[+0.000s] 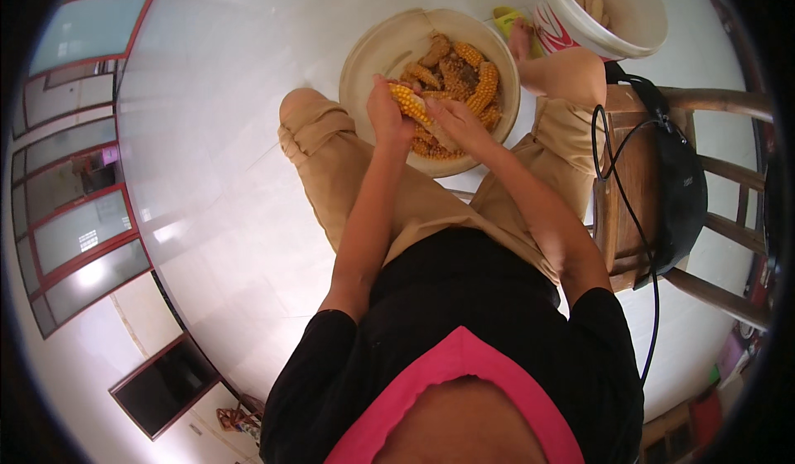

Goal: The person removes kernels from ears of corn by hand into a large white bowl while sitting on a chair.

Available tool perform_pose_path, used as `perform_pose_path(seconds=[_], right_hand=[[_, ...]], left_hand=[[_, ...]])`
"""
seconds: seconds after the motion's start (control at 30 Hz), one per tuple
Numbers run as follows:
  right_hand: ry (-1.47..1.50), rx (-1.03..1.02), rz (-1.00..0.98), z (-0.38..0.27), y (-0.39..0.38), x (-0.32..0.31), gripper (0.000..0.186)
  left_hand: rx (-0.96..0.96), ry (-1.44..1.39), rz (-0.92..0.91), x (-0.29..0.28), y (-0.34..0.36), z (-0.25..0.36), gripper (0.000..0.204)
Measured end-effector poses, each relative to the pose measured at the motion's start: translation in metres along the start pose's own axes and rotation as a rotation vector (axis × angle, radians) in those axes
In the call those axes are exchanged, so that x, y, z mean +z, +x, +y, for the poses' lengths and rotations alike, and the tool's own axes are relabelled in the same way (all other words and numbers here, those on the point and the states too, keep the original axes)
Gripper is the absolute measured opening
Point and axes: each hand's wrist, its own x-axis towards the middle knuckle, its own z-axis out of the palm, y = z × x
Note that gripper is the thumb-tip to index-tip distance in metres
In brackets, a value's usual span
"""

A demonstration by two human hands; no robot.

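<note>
A partly shelled corn cob (411,105) is held between my two hands, above the near left part of a wide, pale basin (364,58). Yellow kernels cover its upper end, while the lower end toward me looks bare and whitish. My left hand (387,116) is wrapped round the kernel-covered end. On the cob's other side, my right hand (458,122) grips it, with the thumb pressed along it. Inside the basin lie several yellow corn cobs (483,90), some darker and shrivelled, over loose kernels (431,145).
Beyond the basin at right stands a white bucket (646,29) holding several pale bare cobs (588,2). A wooden chair (625,174) with a black bag (681,191) and a hanging black cable (636,224) is at my right. My foot in a yellow-green slipper (505,19) rests beside the bucket.
</note>
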Motion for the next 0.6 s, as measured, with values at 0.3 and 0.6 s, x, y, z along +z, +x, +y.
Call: perform_pose_path(seconds=[0.3, 0.6], right_hand=[[-0.28, -0.147, 0.127, -0.014, -0.007, 0.006, 0.031], [-0.068, -0.214, 0.265, 0.002, 0.001, 0.01, 0.027]], left_hand=[[0.106, 0.115, 0.097, 0.0, -0.008, -0.012, 0.026], [0.097, 0.044, 0.053, 0.015, -0.014, -0.008, 0.025]])
